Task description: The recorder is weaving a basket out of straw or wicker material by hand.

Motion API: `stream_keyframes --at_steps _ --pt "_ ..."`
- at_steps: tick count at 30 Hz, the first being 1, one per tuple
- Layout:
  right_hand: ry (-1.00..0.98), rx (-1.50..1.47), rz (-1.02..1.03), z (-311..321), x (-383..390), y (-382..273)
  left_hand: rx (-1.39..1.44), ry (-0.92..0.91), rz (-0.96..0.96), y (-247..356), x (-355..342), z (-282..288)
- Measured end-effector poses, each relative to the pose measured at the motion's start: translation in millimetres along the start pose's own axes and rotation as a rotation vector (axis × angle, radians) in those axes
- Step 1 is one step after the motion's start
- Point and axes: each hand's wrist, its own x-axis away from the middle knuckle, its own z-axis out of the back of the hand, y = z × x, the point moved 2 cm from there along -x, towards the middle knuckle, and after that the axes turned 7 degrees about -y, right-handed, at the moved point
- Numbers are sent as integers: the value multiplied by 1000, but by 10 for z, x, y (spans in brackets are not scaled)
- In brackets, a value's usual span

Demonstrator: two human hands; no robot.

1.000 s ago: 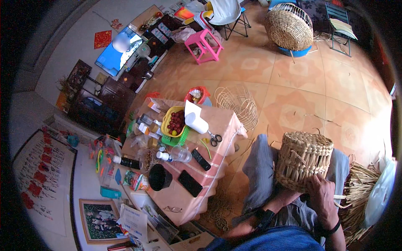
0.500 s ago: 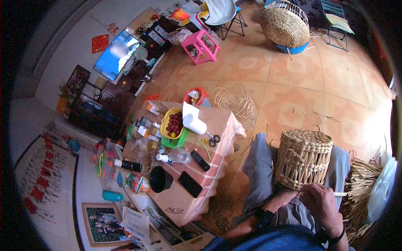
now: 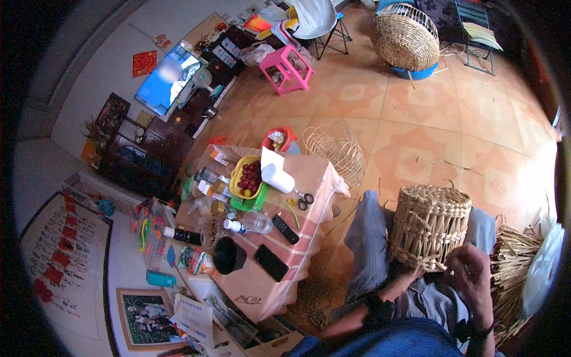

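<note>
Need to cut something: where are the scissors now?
In the head view, the scissors lie near the right edge of the table, just right of the white paper roll, above the black remote.

Basket (image 3: 431, 223) on lap (image 3: 366, 241), table (image 3: 321, 177) left, straw (image 3: 510, 262) right

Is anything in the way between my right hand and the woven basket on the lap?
Nothing visible: the right hand is by the lower right edge of the woven basket. The left hand, partly hidden under the basket's lower left edge, is not between them. Whether the right fingertips touch, I cannot tell.
</note>
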Motion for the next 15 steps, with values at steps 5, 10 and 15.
stream_keyframes --at_steps 5,10,15 --pt "22 362 94 -15 -57 314 1 30 3 10 17 72" --pt "46 352 79 -38 -34 525 -4 58 -6 11 -15 77" --pt "69 441 133 -80 -53 559 8 96 -33 11 -66 57"
